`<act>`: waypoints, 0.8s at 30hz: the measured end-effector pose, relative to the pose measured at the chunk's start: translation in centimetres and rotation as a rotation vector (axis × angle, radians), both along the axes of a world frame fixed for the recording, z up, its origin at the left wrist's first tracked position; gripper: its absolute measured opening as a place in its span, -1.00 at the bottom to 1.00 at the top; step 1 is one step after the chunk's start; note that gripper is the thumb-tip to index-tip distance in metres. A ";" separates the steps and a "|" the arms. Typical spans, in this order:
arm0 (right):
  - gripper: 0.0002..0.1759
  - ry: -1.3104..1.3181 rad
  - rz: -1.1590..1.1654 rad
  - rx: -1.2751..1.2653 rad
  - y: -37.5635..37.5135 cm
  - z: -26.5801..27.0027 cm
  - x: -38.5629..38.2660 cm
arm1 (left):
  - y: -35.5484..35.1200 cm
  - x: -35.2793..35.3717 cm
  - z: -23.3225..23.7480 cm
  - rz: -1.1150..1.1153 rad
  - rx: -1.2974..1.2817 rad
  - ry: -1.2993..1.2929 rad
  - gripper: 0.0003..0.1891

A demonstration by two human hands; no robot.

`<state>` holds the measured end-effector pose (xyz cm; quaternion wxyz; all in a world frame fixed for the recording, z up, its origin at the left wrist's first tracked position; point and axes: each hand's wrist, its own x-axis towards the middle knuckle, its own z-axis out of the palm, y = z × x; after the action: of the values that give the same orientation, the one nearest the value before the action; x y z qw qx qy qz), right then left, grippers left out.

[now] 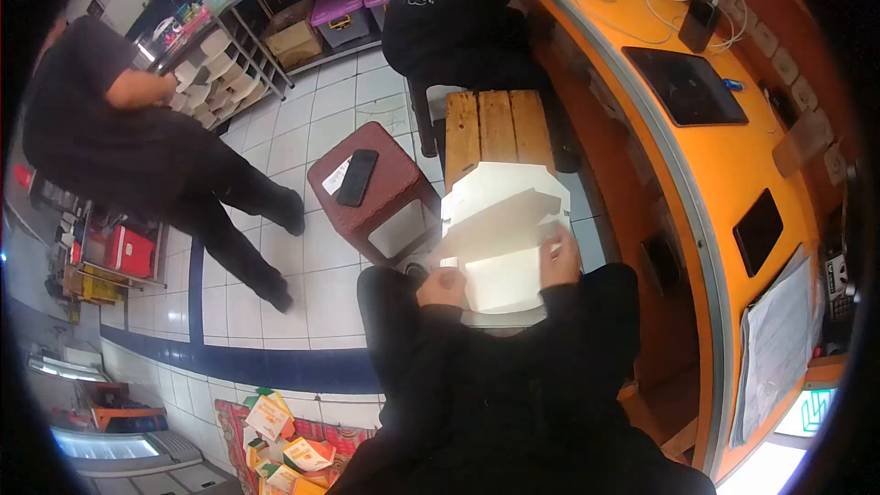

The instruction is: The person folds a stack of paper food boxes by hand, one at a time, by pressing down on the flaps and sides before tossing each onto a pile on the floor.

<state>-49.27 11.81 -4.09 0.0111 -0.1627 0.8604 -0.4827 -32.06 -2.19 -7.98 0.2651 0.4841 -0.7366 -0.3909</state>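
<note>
A white cardboard food box (500, 211), partly folded with its lid flap standing up at the far side, rests in front of me at the near end of a wooden bench (500, 128). At its near left corner, my left hand (443, 287) is closed on the side wall. My right hand (559, 258) grips the opposite side, fingers curled over the edge and slightly blurred. Some fingertips are hidden behind the cardboard.
Left of the bench, a dark red stool (385, 183) carries a black phone (357, 177). An orange counter (660, 128) on the right holds a tablet (685, 87). One person (92, 119) stands left; another (458, 18) sits ahead. Printed boxes (284, 440) lie behind at lower left.
</note>
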 end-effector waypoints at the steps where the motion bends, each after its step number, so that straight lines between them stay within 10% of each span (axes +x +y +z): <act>1: -0.52 0.210 -0.025 0.021 0.6 -1.8 -2.6 | 0.1 -0.1 0.1 -0.003 0.002 0.004 -0.77; 4: -0.58 0.416 0.071 0.129 1.3 -5.4 -6.6 | 0.2 -0.7 1.4 -0.024 -0.243 -0.003 -0.82; 7: -0.65 0.015 0.255 0.142 1.6 -4.6 -6.3 | 1.3 -1.4 5.1 -0.246 -0.761 -0.169 -0.81; 11: -0.70 -0.053 0.220 0.060 2.0 -2.2 -2.9 | 6.3 -5.2 5.0 -0.431 0.000 -0.074 -0.62; 21: -0.77 -0.594 0.229 -0.168 2.2 -2.2 -0.8 | 6.1 -7.3 2.0 -0.396 0.270 -0.169 -0.64; 24: -0.75 -0.386 0.251 0.002 1.7 -2.2 -0.4 | 5.9 -7.7 2.2 -0.334 0.485 -0.147 -0.66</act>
<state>-49.67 13.47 -6.32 0.2358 -0.1732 0.8157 -0.4991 -39.73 3.69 -5.77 0.0200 0.4324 -0.7084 -0.5575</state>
